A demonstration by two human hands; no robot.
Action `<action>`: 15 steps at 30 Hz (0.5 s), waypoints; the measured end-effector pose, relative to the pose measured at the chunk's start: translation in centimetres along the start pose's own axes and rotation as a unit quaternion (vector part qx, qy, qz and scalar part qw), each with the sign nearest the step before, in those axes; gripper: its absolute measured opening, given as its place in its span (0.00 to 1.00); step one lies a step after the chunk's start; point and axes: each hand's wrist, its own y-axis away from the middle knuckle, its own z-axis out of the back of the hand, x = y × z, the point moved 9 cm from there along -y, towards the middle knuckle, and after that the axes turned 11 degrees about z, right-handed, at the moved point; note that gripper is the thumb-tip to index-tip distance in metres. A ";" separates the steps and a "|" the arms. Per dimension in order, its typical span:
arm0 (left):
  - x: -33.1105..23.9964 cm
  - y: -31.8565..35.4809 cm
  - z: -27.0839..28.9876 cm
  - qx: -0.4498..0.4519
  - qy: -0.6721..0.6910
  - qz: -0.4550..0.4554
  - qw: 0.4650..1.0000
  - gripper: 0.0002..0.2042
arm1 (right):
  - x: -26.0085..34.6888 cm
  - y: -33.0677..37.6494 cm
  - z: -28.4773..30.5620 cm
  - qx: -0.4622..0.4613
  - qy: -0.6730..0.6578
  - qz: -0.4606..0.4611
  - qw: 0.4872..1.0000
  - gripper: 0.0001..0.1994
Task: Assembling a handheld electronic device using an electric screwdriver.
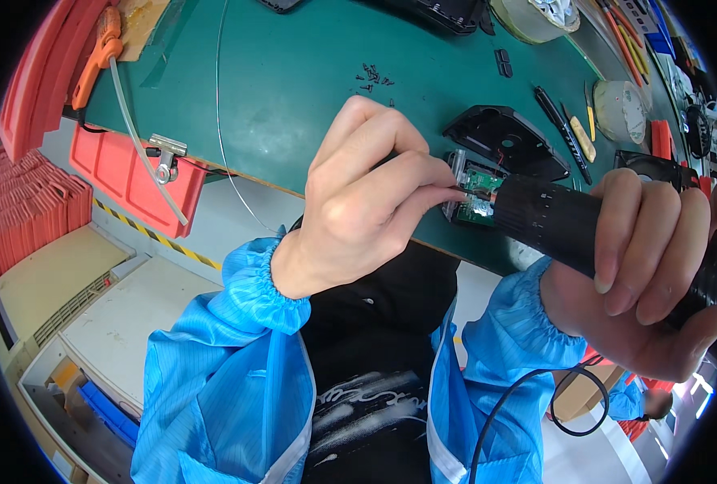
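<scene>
My right hand (653, 254) is wrapped round a thick black electric screwdriver (548, 214) with a marked collar, and its front end points left over a small green circuit board (478, 179). The board sits in a partly clear housing at the table's near edge. Thumb and forefinger of my left hand (366, 185) are pinched together at the board's left side, right by the tool's tip. What they hold, if anything, is too small to make out. Just beyond the board lies an open black plastic shell (508, 139) with thin wires inside.
Small dark screws (372, 78) lie in a loose pile on the green mat (294, 89). An orange hot glue gun (100, 56) rests at the left, above a metal clamp (167, 153). A black pen (562, 133) and tape roll (619, 111) are at right. A cable (520, 379) loops near my right sleeve.
</scene>
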 end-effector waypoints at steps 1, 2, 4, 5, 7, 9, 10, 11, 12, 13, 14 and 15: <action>0.0 0.0 0.0 0.002 -0.001 0.000 1.000 0.13 | 0.0 0.0 -0.1 0.000 -0.001 0.001 1.000 0.20; 0.0 0.0 -0.1 0.002 0.000 0.000 1.000 0.13 | 0.0 0.0 -0.1 0.000 -0.002 0.001 1.000 0.21; 0.1 0.1 -0.1 0.002 0.002 -0.001 1.000 0.13 | -0.1 -0.1 -0.2 0.000 -0.004 0.002 1.000 0.22; 0.1 0.1 -0.1 0.003 0.003 -0.001 1.000 0.13 | -0.1 -0.1 -0.2 0.000 -0.006 0.003 1.000 0.22; 0.0 0.0 0.0 0.004 0.004 0.000 1.000 0.13 | -0.1 -0.1 -0.2 0.000 -0.007 0.003 1.000 0.22; 0.0 0.0 0.0 0.007 0.007 0.003 1.000 0.13 | -0.1 -0.2 -0.3 0.016 0.001 -0.005 1.000 0.24; 0.1 0.0 0.0 0.007 0.007 0.002 1.000 0.13 | -0.2 -0.2 -0.4 0.025 0.005 -0.008 1.000 0.26; 0.1 0.0 -0.1 0.010 0.008 -0.001 1.000 0.14 | -0.2 -0.2 -0.3 0.025 0.005 -0.008 1.000 0.26; 0.1 0.1 -0.1 0.013 0.008 -0.004 1.000 0.14 | -0.2 -0.2 -0.3 0.026 0.005 -0.003 1.000 0.26; 0.1 0.1 -0.2 0.016 0.009 -0.007 1.000 0.15 | -0.2 -0.2 -0.3 0.027 0.005 0.002 1.000 0.27; 0.0 0.0 -0.1 0.015 0.009 -0.007 1.000 0.15 | -0.1 -0.2 -0.3 0.028 0.004 0.007 1.000 0.27; 0.0 -0.1 -0.3 0.024 0.010 -0.003 1.000 0.16 | -0.1 -0.2 -0.3 0.029 0.004 0.008 1.000 0.27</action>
